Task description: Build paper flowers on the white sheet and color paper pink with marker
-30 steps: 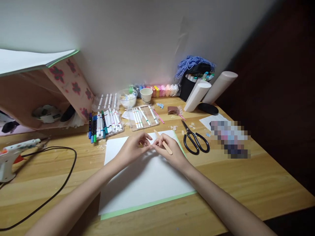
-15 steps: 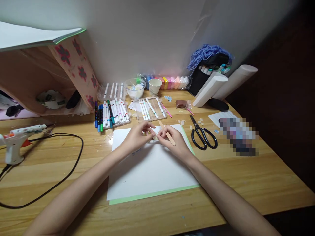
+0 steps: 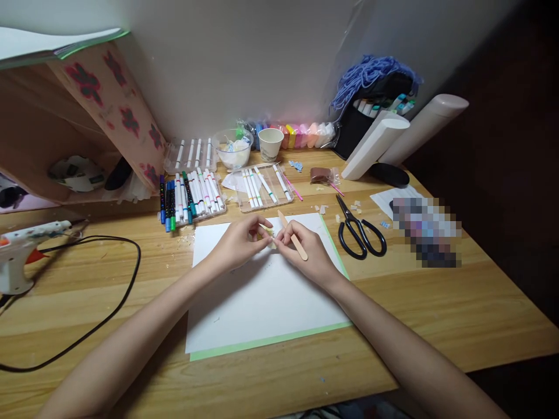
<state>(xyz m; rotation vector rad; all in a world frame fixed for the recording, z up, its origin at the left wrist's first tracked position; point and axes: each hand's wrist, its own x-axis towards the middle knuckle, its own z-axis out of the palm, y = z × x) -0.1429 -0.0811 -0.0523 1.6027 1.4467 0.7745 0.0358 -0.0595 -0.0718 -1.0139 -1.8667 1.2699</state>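
Note:
My left hand (image 3: 243,240) is closed in a pinch above the white paper (image 3: 262,302), holding a small yellowish piece (image 3: 271,243) that is mostly hidden by the fingers. Close beside it, my right hand (image 3: 304,247) has a wooden craft stick (image 3: 293,237) tucked between its fingers, slanting across the knuckles. The right thumb and forefinger meet at the edge of the small piece; whether they also grip it I cannot tell. A pale green sheet (image 3: 271,342) shows under the paper's front edge.
Black-handled scissors (image 3: 360,235) lie right of the paper. Markers (image 3: 198,195), a paper cup (image 3: 271,144) and a clear bowl (image 3: 234,150) stand behind. A hot glue gun (image 3: 21,250) with its looping cord is at left. White bottles (image 3: 378,145) stand at back right.
The view has shifted slightly, so the things at the back sit higher in it. The hands stay together, and the fingers have moved a little around the small yellowish piece.

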